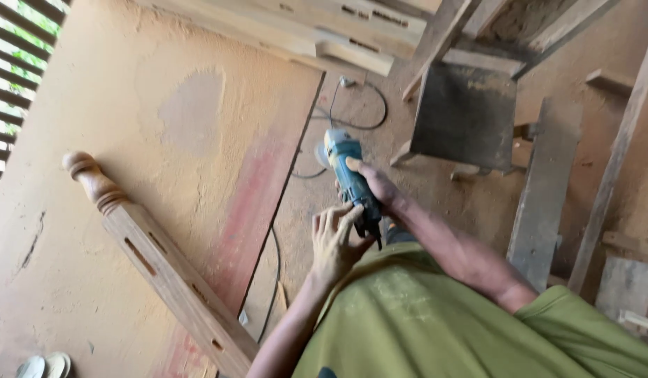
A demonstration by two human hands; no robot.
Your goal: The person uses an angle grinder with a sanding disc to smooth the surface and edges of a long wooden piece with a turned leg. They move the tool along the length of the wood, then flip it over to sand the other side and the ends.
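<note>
A turned wooden post point(166, 269) lies at eight o'clock of the blue angle grinder point(350, 178), mid-frame. Right hand point(376, 185) wraps the grinder; left hand point(333, 241), fingers loosely spread, touches its rear.

A blue-green angle grinder point(348, 178) with a dark rear handle is held tilted above the dusty floor.
</note>
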